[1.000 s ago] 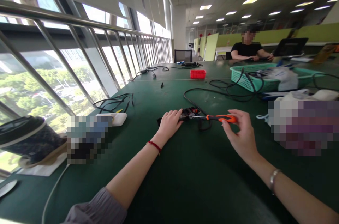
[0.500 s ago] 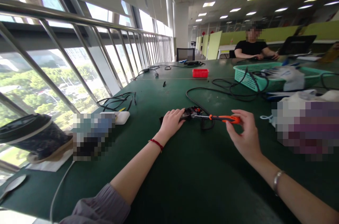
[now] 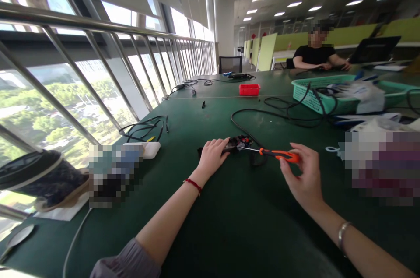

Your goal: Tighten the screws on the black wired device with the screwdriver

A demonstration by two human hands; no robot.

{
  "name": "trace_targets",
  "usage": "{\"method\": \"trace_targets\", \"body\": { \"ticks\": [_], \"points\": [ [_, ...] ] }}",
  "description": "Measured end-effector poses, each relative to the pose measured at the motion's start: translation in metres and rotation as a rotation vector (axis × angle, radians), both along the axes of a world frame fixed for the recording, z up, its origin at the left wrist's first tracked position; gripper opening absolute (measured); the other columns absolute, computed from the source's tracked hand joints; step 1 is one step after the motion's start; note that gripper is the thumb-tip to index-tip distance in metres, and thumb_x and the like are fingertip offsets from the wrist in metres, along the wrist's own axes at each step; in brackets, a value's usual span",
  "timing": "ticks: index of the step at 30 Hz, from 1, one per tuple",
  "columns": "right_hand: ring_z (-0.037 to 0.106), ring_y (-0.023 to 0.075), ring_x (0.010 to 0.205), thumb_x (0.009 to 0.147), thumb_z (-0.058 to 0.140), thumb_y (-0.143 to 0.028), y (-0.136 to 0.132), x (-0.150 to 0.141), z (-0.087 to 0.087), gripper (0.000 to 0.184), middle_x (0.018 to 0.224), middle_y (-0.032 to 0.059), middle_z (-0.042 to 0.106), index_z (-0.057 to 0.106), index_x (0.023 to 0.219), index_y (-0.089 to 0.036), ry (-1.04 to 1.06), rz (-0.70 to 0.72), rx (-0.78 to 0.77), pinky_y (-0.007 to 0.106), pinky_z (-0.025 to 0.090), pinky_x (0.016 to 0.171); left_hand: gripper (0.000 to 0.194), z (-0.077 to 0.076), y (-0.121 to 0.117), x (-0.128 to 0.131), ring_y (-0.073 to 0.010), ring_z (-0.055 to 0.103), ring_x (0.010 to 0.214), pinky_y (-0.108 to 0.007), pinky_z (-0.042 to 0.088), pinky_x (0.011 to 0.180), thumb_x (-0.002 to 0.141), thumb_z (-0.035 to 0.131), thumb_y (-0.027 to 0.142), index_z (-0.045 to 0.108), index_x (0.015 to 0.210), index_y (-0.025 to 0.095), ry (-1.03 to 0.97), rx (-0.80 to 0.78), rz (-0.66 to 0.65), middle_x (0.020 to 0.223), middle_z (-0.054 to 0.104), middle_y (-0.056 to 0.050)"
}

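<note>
At the frame's center, the left hand (image 3: 212, 157) grasped a black device (image 3: 233, 143) with its fingers on the green surface (image 3: 229, 225); rightward, an orange-and-black screwdriver (image 3: 278, 154) met the device at its tip, its handle pinched in the right hand's (image 3: 306, 175) fingers.

The black device (image 3: 236, 143) is partly covered by the left hand (image 3: 212, 155), and its details are too small to be told apart. The butt of the orange-and-black screwdriver (image 3: 276, 154) is partly hidden by the right hand (image 3: 306, 176). The plastic bag (image 3: 383, 155) is partly pixelated and cut off by the right edge; the lidded cup (image 3: 49, 179) is cropped at left.
</note>
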State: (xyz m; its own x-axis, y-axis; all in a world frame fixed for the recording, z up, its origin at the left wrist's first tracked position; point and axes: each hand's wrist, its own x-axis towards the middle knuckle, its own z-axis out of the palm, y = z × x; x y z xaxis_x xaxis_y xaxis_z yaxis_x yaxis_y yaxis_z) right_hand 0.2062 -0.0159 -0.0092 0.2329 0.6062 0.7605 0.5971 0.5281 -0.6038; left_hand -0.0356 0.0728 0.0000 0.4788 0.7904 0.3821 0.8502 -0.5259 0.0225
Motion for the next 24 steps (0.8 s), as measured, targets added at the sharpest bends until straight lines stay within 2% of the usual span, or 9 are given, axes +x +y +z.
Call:
{"method": "trace_targets", "body": {
  "ticks": [2,4,7,9,12,14,16,21,24],
  "points": [
    [0.064,0.016,0.083,0.081,0.062,-0.03,0.0013,0.0025,-0.0008,0.039,0.104,0.0068,0.055,0.05,0.117,-0.02,0.04,0.006,-0.04,0.032,0.056,0.072,0.044,0.0006,-0.0002,0.0002,-0.0218,0.056,0.101,-0.036,0.042,0.089,0.089,0.055,0.028,0.045,0.132,0.021,-0.01,-0.004,0.003,0.113,0.062,-0.006],
    [0.062,0.0127,0.068,0.083,0.06,-0.032,0.001,0.0049,-0.0004,0.03,0.091,0.0028,0.057,0.053,0.11,-0.02,0.043,0.017,-0.122,0.029,0.055,0.061,0.043,0.001,-0.0004,0.0001,-0.0216,0.056,0.102,-0.036,0.042,0.09,0.089,0.054,0.027,0.045,0.131,0.021,-0.021,-0.005,-0.001,0.113,0.062,-0.005],
    [0.052,0.0091,0.048,0.084,0.059,-0.035,-0.0003,0.0064,0.0001,0.028,0.067,-0.0039,0.051,0.054,0.107,-0.02,0.072,0.044,-0.236,0.022,0.045,0.041,0.043,0.0012,-0.0003,-0.0003,-0.0212,0.056,0.102,-0.036,0.041,0.091,0.089,0.055,0.026,0.046,0.131,0.02,-0.03,-0.004,-0.011,0.113,0.062,-0.005],
    [0.055,0.0101,0.052,0.084,0.06,-0.035,-0.0003,0.0058,-0.0008,0.034,0.071,-0.0032,0.052,0.051,0.113,-0.02,0.119,0.053,-0.233,0.023,0.048,0.044,0.044,0.0009,-0.0001,-0.0004,-0.021,0.056,0.102,-0.036,0.042,0.09,0.089,0.055,0.026,0.045,0.131,0.02,-0.035,-0.004,-0.013,0.113,0.062,-0.005],
    [0.062,0.0134,0.069,0.081,0.063,-0.031,0.0008,0.0042,-0.0035,0.044,0.091,0.0021,0.054,0.046,0.12,-0.021,0.15,0.06,-0.146,0.03,0.056,0.062,0.043,0.0002,0.0,-0.0003,-0.0209,0.056,0.102,-0.036,0.042,0.09,0.089,0.054,0.026,0.045,0.131,0.021,-0.037,-0.005,-0.012,0.114,0.061,-0.006],
    [0.063,0.0149,0.078,0.08,0.064,-0.029,0.0012,0.0036,-0.0049,0.045,0.105,0.0059,0.052,0.046,0.121,-0.022,0.133,0.057,-0.104,0.035,0.057,0.071,0.043,-0.0001,-0.0002,-0.0002,-0.0212,0.056,0.102,-0.036,0.041,0.09,0.089,0.054,0.026,0.045,0.131,0.02,-0.035,-0.006,-0.011,0.114,0.061,-0.006],
    [0.063,0.0147,0.079,0.08,0.064,-0.029,0.0004,0.0037,-0.0053,0.042,0.11,0.0071,0.051,0.048,0.118,-0.021,0.109,0.05,-0.094,0.035,0.057,0.071,0.043,0.0,-0.0006,-0.0001,-0.0215,0.056,0.102,-0.036,0.041,0.09,0.089,0.055,0.026,0.045,0.131,0.02,-0.032,-0.007,-0.008,0.114,0.061,-0.006],
    [0.055,0.0088,0.052,0.086,0.057,-0.028,-0.0051,0.0042,-0.0008,0.02,0.072,-0.0032,0.053,0.054,0.104,-0.02,0.021,0.123,-0.19,0.024,0.05,0.051,0.043,0.0011,-0.0015,0.0,-0.0213,0.056,0.102,-0.036,0.041,0.09,0.089,0.055,0.026,0.046,0.131,0.02,-0.026,-0.009,-0.002,0.114,0.062,-0.005],
    [0.055,0.0087,0.05,0.087,0.056,-0.027,-0.0077,0.0013,0.0021,0.018,0.067,-0.0041,0.053,0.055,0.104,-0.02,-0.026,0.138,-0.167,0.022,0.048,0.049,0.044,0.0012,-0.0011,0.0004,-0.0222,0.056,0.101,-0.036,0.041,0.09,0.089,0.055,0.026,0.046,0.131,0.018,-0.006,-0.003,0.003,0.114,0.062,-0.005]
  ]
}}
